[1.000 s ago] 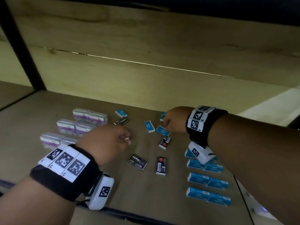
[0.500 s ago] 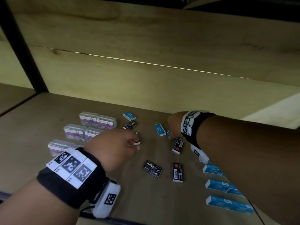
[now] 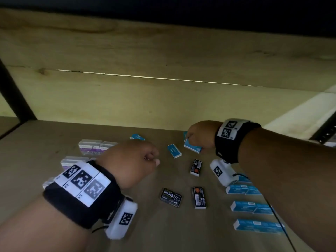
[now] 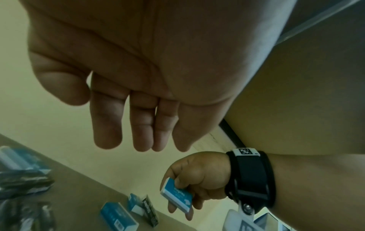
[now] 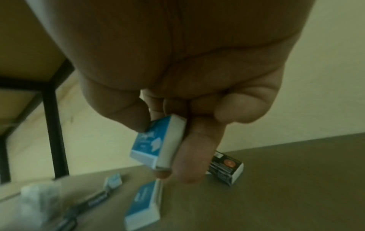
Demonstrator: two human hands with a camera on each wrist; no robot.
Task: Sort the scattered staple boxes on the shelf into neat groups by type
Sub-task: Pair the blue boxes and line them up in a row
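Right hand [image 3: 200, 136] raised just off the shelf [image 3: 54, 142] near the back wall [image 3: 127, 99], thumb and fingers [image 5: 197, 148] pinching a small blue staple box [image 3: 192, 147], box tilted and clear of the wood. Half a second ago down among the loose boxes with nothing lifted; now up, box in grip. Left hand [image 3: 131, 160] hovering palm-down over the middle of the shelf, fingers [image 4: 142, 121] hanging loose and nearly straight in the wrist view, holding nothing. Earlier pinching a tiny item at the fingertips; none to be seen now.

Outward from the right hand: another loose blue box [image 3: 174, 151] flat on the shelf just left of the held one, a third blue box [image 3: 137, 137] farther left by the wall. Black staple box [image 3: 196, 167] below, two more black boxes [image 3: 171, 197] [image 3: 199, 197] nearer the front edge, apart from one another. Rows of blue boxes [image 3: 252, 206] lined up at right, partly behind the right forearm. Clear purple-labelled cases [image 3: 91, 146] grouped in rows at left, partly hidden by the left wrist.
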